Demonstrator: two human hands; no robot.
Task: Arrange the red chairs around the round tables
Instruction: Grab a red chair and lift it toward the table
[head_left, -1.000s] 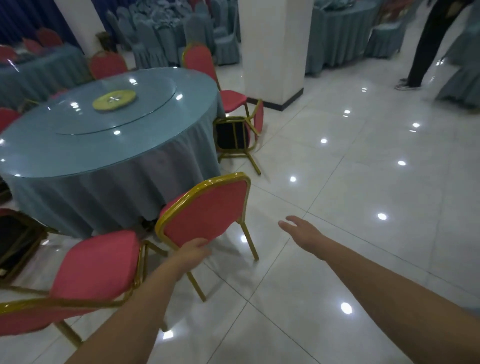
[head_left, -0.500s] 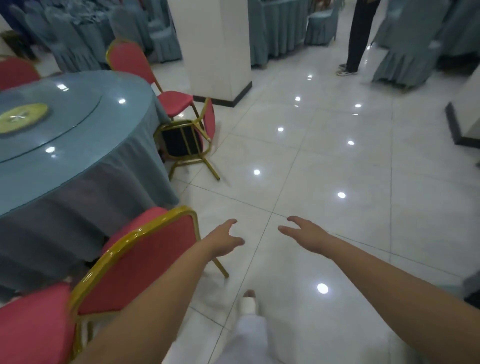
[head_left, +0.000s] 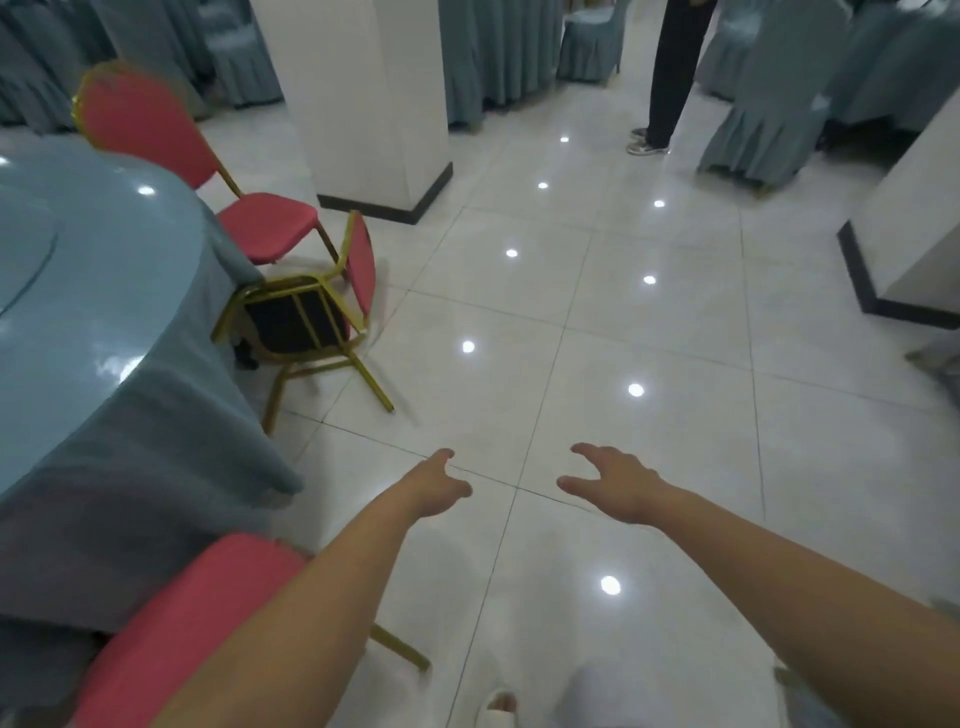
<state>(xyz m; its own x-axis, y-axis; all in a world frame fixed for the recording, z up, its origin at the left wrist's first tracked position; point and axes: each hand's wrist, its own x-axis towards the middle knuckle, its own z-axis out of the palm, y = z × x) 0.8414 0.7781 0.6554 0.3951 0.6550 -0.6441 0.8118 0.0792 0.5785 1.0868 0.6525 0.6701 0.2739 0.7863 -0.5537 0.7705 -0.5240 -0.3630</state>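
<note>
A big banquet hall: a round table (head_left: 93, 291) with a blue cloth, red chairs (head_left: 260, 223), covered chairs (head_left: 769, 119), a shiny tile floor (head_left: 623, 338), white pillars (head_left: 363, 98).

Head view, looking forward and down; hall floor (head_left: 649, 338) ahead.

Glossy tiled floor (head_left: 649, 467) bears round table (head_left: 104, 322); toppled chair (head_left: 296, 325).

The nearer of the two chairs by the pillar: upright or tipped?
Tipped over. The fallen chair shows the black underside of its seat, and its gold legs stick out sideways along the floor.
</note>
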